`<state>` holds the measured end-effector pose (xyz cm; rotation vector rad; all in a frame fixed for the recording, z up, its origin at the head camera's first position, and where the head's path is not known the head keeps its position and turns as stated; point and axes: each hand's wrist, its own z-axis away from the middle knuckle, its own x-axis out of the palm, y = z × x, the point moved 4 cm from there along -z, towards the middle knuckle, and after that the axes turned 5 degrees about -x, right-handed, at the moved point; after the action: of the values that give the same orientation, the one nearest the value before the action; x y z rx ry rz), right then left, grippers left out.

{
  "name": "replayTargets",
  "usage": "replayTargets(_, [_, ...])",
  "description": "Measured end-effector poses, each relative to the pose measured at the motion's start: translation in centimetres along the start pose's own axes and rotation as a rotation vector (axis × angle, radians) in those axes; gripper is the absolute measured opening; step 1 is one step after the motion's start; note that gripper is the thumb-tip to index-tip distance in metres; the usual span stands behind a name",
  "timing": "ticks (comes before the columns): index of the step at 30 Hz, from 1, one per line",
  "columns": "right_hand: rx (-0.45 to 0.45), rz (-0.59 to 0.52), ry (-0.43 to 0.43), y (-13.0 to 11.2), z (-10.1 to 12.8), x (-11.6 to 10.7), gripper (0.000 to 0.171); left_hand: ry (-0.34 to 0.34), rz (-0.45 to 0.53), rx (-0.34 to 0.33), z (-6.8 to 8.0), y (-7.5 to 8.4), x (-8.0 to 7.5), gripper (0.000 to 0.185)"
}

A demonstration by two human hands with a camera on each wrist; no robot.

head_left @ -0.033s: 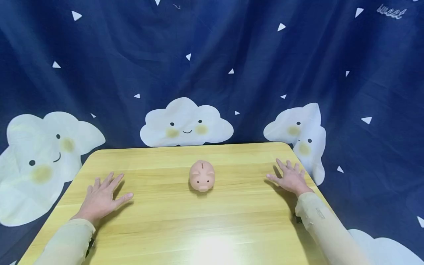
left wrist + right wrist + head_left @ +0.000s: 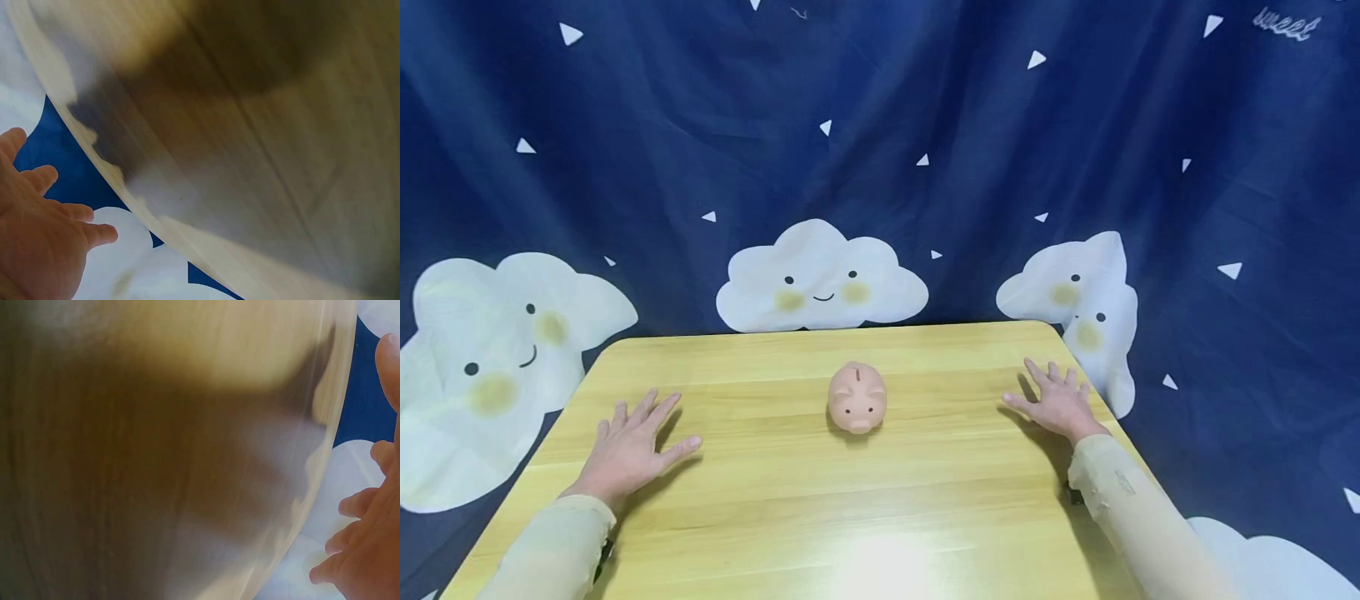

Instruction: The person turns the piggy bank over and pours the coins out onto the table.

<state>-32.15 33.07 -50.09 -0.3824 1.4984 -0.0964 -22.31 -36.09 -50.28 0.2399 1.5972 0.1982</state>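
Note:
A pink piggy bank [image 2: 857, 400] stands upright near the middle of the wooden table [image 2: 820, 508], its snout towards me and a coin slot on its back. Well to the left of it, my left hand [image 2: 625, 454] is held over the table with fingers spread and nothing in its grasp. My right hand [image 2: 1056, 406] is over the table's right side, also spread and holding nothing. Both cast shadows on the wood. In the wrist views, the left palm [image 2: 40, 237] and the right hand's fingers [image 2: 359, 503] show, and the piggy bank is out of sight.
Behind the table hangs a dark blue curtain [image 2: 865, 83] with white triangles and smiling clouds. The table has rounded far corners, and its right edge runs close by my right hand. A bright glare lies on the near part of the tabletop.

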Motion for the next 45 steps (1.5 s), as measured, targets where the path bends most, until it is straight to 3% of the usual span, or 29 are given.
replayTargets(12, [-0.019, -0.024, -0.002, -0.5, -0.1, 0.4, 0.104, -0.001, 0.010, -0.005, 0.0, -0.5, 0.2, 0.100])
replayTargets(18, [-0.045, -0.103, -0.017, -1.1, -0.5, 0.5, 0.103, 0.019, 0.065, -0.013, -0.2, 0.1, 0.3, 0.099])
replayTargets(22, [-0.075, -0.222, 0.032, -1.9, -0.8, 0.5, 0.099, 0.043, 0.104, -0.011, -0.5, 0.6, 0.4, 0.099])
replayTargets(26, [-0.092, -0.445, 0.085, -3.2, -1.0, 0.6, 0.090, 0.072, 0.189, -0.010, -0.8, 1.2, 0.4, 0.097])
replayTargets(30, [-0.105, -0.649, 0.070, -4.9, -1.4, 0.8, 0.082, 0.085, 0.309, -0.022, -1.4, 2.3, 0.3, 0.090])
replayTargets(37, [-0.098, -0.929, 0.004, -7.4, -2.5, 1.6, 0.076, 0.026, 0.518, -0.071, -2.3, 4.8, 0.1, 0.085])
replayTargets(41, [-0.076, -1.022, -0.045, -8.7, -2.8, 2.2, 0.076, -0.028, 0.622, -0.083, -2.6, 6.5, 0.3, 0.079])
replayTargets(45, [-0.060, -1.078, -0.119, -10.2, -3.1, 3.0, 0.077, -0.104, 0.796, -0.088, -3.1, 8.5, 1.1, 0.077])
